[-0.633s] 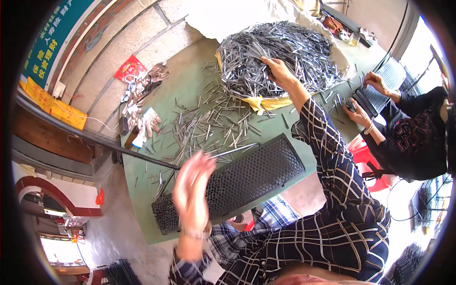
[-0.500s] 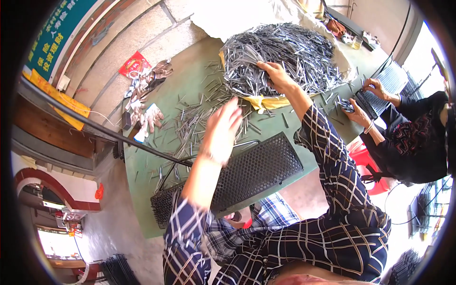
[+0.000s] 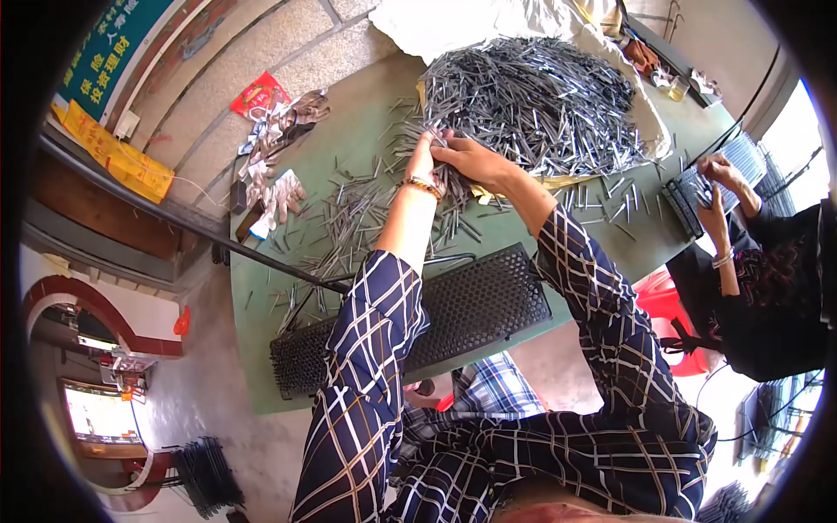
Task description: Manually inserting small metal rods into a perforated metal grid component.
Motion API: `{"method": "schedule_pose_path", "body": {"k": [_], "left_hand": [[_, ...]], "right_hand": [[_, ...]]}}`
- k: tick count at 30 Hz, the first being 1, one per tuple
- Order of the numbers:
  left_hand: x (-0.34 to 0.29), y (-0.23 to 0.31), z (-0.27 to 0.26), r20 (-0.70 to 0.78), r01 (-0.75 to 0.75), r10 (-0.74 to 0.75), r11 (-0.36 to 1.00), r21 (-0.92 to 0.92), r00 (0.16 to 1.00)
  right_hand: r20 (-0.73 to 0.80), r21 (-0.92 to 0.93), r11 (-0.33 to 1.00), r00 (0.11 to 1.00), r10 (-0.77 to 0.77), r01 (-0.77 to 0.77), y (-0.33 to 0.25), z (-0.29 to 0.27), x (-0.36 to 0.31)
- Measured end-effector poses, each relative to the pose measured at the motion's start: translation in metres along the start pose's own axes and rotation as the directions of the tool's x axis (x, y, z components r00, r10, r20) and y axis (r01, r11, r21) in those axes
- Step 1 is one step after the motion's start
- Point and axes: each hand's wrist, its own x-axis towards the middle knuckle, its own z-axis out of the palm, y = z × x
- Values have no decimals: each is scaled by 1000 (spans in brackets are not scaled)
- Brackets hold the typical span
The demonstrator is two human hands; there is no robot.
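The left hand (image 3: 422, 164) and right hand (image 3: 481, 163) close together around a bunch of metal strips (image 3: 452, 186), at the lower left of the heap (image 3: 540, 105); uneven squeezing could spill them across the table (image 3: 349, 131). From the left lie gloves (image 3: 282, 199), loose strips (image 3: 349, 231), a perforated tray (image 3: 484, 301) partly blocked by the left sleeve (image 3: 370, 322), then a co-worker's hands (image 3: 732, 179).

Scene was bright, day-like. Strong light showed in window (image 3: 796, 131) at 2 o'clock and in doorway opening (image 3: 100, 412) at 8 o'clock, both washed out. White sheet (image 3: 414, 26) at 12 o'clock burned to near-blank; metal strips (image 3: 545, 100) at 1 o'clock glinted. Dark clothing (image 3: 780, 327) at 3 o'clock lost detail in shadow. Fisheye bent straight edges; black vignette ringed view. Centre looked fairly sharp, rim softer.
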Motion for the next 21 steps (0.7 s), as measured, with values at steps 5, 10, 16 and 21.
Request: {"method": "schedule_pose_path", "body": {"k": [5, 10, 16, 21], "left_hand": [[31, 4, -37, 26, -28, 29, 999, -26, 999], [38, 0, -32, -112, -93, 68, 966, -240, 991], [28, 0, -14, -416, -434, 326, 879, -197, 849], [20, 37, -16, -311, -502, 439, 850, -161, 843]], "right_hand": [[-37, -285, 946, 984, -175, 157, 8, 12, 13], [-381, -580, 814, 875, -297, 24, 10, 22, 8], [-674, -347, 936, 710, -202, -63, 50, 19, 14], [-632, 47, 991, 764, 129, -128, 77, -1, 17]]}}
